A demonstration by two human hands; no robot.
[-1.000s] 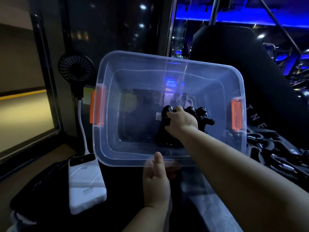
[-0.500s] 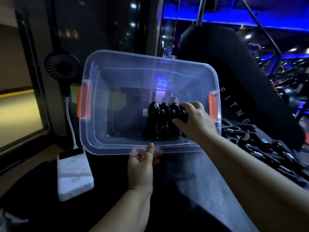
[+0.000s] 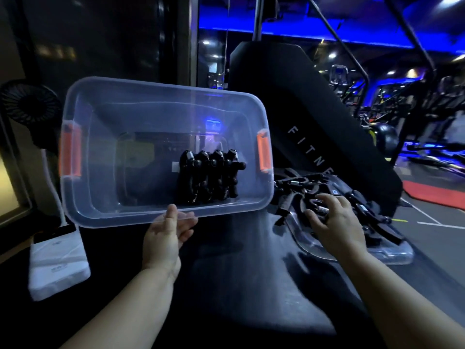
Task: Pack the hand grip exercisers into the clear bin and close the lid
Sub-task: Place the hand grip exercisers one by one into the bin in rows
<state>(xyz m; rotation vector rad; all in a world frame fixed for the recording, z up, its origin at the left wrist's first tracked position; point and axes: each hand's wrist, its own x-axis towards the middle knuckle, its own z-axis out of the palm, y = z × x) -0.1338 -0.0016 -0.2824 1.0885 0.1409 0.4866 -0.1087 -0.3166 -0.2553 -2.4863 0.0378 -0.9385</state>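
Observation:
The clear bin [image 3: 105, 217] with orange side latches is tilted up toward me. My left hand [image 3: 168, 235] grips its near rim. Inside it, toward the right end, several black hand grip exercisers [image 3: 208, 177] stand in a row. My right hand [image 3: 332, 220] is outside the bin, fingers spread over a pile of more black exercisers [image 3: 299, 195]. That pile lies on the clear lid [image 3: 387, 255], flat on the dark surface to the right. I cannot tell if the fingers have closed on one.
A white power bank [image 3: 57, 260] lies at the left with a small black fan [image 3: 27, 107] on a white stalk behind it. A black padded gym bench back [image 3: 314, 117] rises behind the bin. Gym machines stand far right under blue light.
My right hand has let go of the exercisers in the bin, left it, and moved right to the pile on the lid. The left hand still holds the rim.

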